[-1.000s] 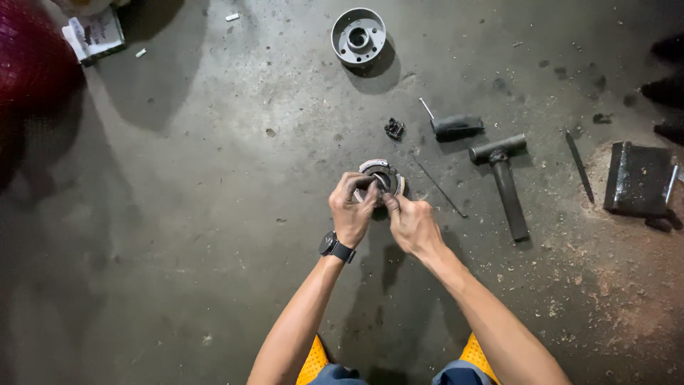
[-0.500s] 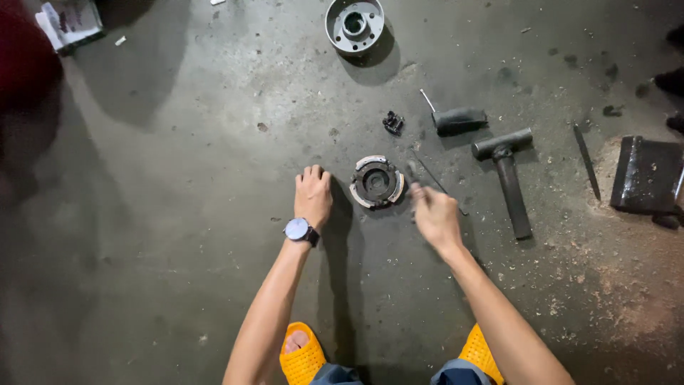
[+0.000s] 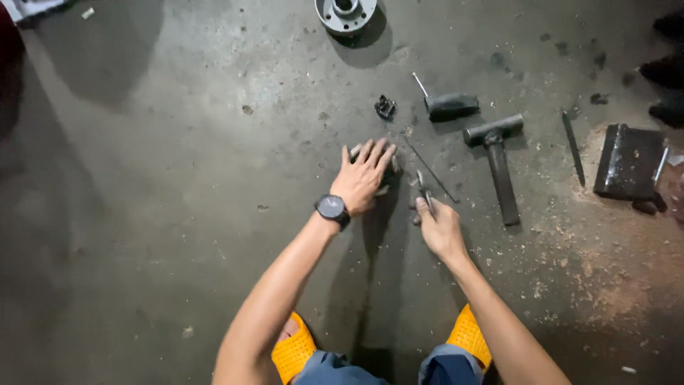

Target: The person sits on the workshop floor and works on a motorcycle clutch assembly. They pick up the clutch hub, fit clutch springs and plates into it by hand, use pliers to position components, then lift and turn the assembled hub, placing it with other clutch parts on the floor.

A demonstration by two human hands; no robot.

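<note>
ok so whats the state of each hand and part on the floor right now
left hand: flat, pressing the round metal part on the floor
right hand: closed on a thin tool
hammer: lying flat, untouched
round hub: resting apart, untouched

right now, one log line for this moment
left hand: flat on round metal part | right hand: gripping thin tool | hammer: on floor, untouched

Counted are two hands, left [image 3: 365,178] and right [image 3: 440,227], one hammer [image 3: 496,160], two round metal parts [image 3: 346,12], two orange sandals [image 3: 293,349].
</note>
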